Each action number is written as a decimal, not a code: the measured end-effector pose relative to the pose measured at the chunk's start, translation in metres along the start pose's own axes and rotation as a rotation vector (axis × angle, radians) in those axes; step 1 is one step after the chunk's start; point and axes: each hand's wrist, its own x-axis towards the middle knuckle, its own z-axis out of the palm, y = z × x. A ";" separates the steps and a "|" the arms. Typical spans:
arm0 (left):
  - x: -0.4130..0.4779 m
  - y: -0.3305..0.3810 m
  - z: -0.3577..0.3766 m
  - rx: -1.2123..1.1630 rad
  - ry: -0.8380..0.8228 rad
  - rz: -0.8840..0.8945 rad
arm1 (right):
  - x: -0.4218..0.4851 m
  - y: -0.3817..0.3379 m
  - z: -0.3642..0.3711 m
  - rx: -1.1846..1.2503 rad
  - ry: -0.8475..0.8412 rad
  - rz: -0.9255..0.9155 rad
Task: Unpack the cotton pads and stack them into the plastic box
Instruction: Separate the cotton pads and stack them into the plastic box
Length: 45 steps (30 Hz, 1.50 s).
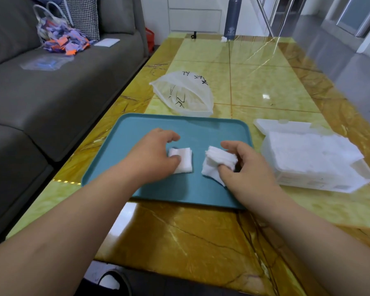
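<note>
On the teal tray (pixel 141 133) lie two small piles of white cotton pads. My left hand (pixel 153 154) grips the left pile (pixel 185 162) with thumb and fingers curled around its near side. My right hand (pixel 248 165) pinches the right pile (pixel 217 162), whose pads fan out unevenly. The clear plastic box (pixel 320 180) stands open to the right of the tray, filled with white pads (pixel 312 152), its lid (pixel 284 126) tipped back. An empty translucent packaging bag (pixel 184 92) with black lettering lies beyond the tray.
The tray sits on a glossy yellow marble table (pixel 201 242). A grey sofa (pixel 51 92) runs along the left with a bag of colourful scraps (pixel 62 37). A dark cylinder (pixel 232 18) stands at the table's far end.
</note>
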 end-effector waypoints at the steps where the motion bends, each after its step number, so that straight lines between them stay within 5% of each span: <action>1: 0.000 -0.002 -0.001 -0.005 -0.042 -0.020 | 0.000 0.000 -0.001 0.003 0.018 0.002; 7: -0.007 0.002 -0.004 -0.119 -0.272 -0.095 | -0.001 0.000 -0.002 -0.007 0.014 0.007; 12: -0.009 0.001 -0.004 -0.164 -0.239 -0.117 | 0.000 0.001 -0.002 0.009 0.018 0.003; 20: -0.016 0.020 0.009 -0.661 -0.320 -0.001 | 0.003 0.004 -0.002 0.048 0.006 0.044; 26: -0.016 0.020 0.015 -0.181 -0.220 0.113 | 0.004 0.007 -0.004 0.040 -0.016 0.043; 30: -0.018 0.022 0.012 -0.341 -0.259 0.172 | 0.004 0.007 -0.006 0.081 -0.018 0.045; 45: -0.014 0.024 0.027 -0.281 -0.027 0.121 | -0.002 0.000 -0.014 0.031 -0.265 -0.002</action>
